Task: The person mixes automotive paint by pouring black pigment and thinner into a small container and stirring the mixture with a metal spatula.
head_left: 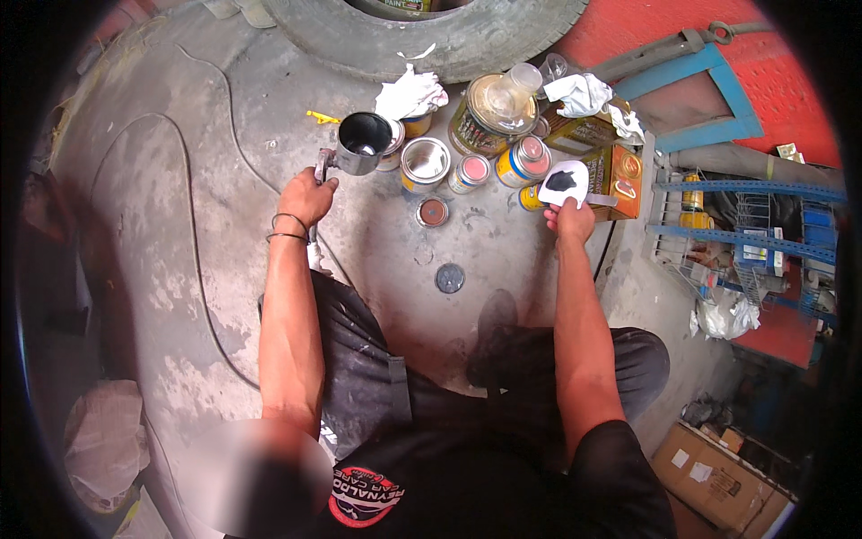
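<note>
My left hand (308,199) is closed round the handle of a paint spray gun (325,165). Its dark cup (364,142) sits open at the top, the inside coated with dark paint. At the right, my right hand (573,221) pinches a white paper paint strainer (579,182) with a black paint stain in its middle. The strainer is over the edge of a cluster of cans. Between my hands stand an open paint can (426,162), a small can with a pinkish lid (470,172) and another can (524,160). A small reddish-brown tin (432,212) is nearer to me.
A round dark lid (450,278) lies on the concrete floor. Behind the cans are a large tin (485,112), white rags (411,94) and a big tyre (431,45). A hose (193,207) snakes along the left. Wire racks (754,238) and a cardboard box (718,481) stand at the right.
</note>
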Action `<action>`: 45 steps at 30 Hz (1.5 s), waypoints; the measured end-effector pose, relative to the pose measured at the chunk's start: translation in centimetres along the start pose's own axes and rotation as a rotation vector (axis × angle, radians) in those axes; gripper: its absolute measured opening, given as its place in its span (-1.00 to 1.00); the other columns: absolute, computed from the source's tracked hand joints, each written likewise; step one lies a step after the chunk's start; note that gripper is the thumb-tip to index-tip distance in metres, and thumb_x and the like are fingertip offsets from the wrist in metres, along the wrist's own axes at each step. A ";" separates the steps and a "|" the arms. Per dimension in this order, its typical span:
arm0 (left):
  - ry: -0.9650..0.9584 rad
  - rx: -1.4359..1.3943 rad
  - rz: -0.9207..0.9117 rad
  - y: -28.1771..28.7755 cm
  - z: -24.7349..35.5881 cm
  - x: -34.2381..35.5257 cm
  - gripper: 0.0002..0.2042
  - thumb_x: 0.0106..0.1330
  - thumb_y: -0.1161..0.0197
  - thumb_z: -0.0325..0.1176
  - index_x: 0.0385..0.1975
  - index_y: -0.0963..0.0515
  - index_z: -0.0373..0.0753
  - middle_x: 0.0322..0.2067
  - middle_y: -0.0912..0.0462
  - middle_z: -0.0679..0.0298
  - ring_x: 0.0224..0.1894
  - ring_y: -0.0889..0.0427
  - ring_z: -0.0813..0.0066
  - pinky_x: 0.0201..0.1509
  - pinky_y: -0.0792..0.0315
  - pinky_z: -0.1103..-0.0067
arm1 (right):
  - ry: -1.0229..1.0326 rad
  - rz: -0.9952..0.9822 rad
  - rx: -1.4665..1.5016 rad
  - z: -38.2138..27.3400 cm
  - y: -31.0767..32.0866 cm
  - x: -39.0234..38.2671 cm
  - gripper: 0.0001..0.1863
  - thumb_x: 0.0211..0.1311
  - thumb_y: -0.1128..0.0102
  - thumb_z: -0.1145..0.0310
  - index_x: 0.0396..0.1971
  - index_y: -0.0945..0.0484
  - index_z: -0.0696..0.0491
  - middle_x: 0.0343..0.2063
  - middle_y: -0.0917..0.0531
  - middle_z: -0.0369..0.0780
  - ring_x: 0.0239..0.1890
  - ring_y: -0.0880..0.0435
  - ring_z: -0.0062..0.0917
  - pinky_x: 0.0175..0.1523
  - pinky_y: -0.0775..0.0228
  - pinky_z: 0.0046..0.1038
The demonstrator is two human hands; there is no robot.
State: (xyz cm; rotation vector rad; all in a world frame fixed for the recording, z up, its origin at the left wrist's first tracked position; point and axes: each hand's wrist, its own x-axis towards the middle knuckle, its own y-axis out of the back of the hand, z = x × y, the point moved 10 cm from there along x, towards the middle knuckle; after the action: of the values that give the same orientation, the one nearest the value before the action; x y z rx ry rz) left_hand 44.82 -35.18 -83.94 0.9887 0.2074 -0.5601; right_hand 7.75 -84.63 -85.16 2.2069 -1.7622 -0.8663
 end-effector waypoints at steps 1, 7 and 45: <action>0.018 0.002 0.006 0.1 -0.5 0.0 -0.46 0.46 -0.39 0.04 0.11 -0.70 -0.40 0.02 -0.80 -0.32 0.16 -0.77 -0.30 0.28 -0.60 0.03 | 0.010 -0.014 0.014 -0.6 0.0 -0.4 -0.63 0.57 -0.04 0.31 0.03 -0.64 0.31 -0.30 -0.88 -0.02 -0.50 -0.88 -0.37 -0.54 -0.64 -0.39; 0.015 0.008 -0.013 -0.8 0.4 0.8 -0.46 0.47 -0.38 0.04 0.08 -0.71 -0.41 0.02 -0.80 -0.31 0.17 -0.77 -0.29 0.28 -0.59 0.03 | -0.083 -0.130 0.264 -3.2 1.8 -0.5 -0.65 0.62 -0.11 0.32 0.18 -0.57 0.24 -0.15 -0.86 0.00 -0.38 -0.91 -0.32 -0.44 -0.77 -0.40; 0.265 0.016 -0.031 -14.4 -4.5 -2.2 -0.41 0.53 -0.34 0.05 0.26 -0.61 -0.40 0.16 -0.78 -0.28 0.28 -0.75 -0.24 0.38 -0.59 0.08 | 0.357 -0.868 -0.554 -10.1 -25.0 -19.0 -0.55 0.54 -0.07 0.12 -0.27 -0.79 0.19 -0.53 -0.85 -0.15 -0.55 -0.85 -0.43 -0.37 -0.69 -0.32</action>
State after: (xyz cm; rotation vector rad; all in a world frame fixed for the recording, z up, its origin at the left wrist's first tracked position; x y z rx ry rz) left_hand 35.60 -36.76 -95.98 1.0754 0.4552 -0.4581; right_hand 31.66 -61.98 -82.96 2.4589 -0.2925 -0.8645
